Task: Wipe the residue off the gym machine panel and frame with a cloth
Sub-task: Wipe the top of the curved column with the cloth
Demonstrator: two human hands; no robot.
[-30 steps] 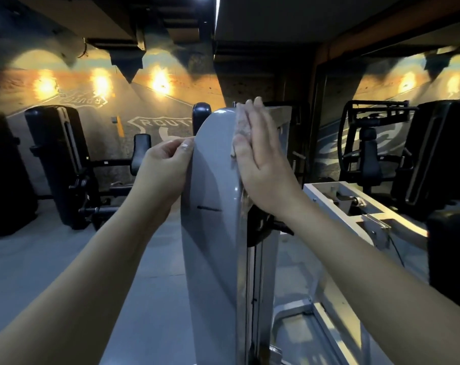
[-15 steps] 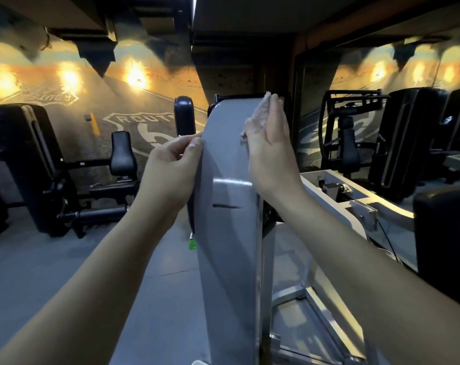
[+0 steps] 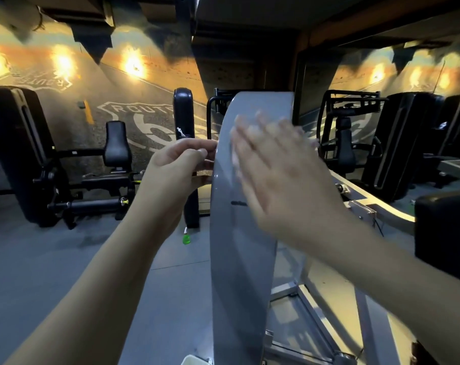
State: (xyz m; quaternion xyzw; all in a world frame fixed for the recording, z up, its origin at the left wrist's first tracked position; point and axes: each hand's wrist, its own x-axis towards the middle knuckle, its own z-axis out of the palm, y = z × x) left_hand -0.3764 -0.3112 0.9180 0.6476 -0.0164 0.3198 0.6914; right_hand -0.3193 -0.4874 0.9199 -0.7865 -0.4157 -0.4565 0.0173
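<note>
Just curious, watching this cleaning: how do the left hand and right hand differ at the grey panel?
The left hand looks sharp; the right hand is blurred. The left hand's fingers curl at the left edge of the panel, seemingly gripping it; the right hand's fingers lie straight on its front. The right hand covers a white cloth; the left hand has none. Both are bare, at the panel's upper part.

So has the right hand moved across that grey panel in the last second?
Yes. The right hand has swept left from the right edge of the grey panel onto its face, above the dark slot.
</note>
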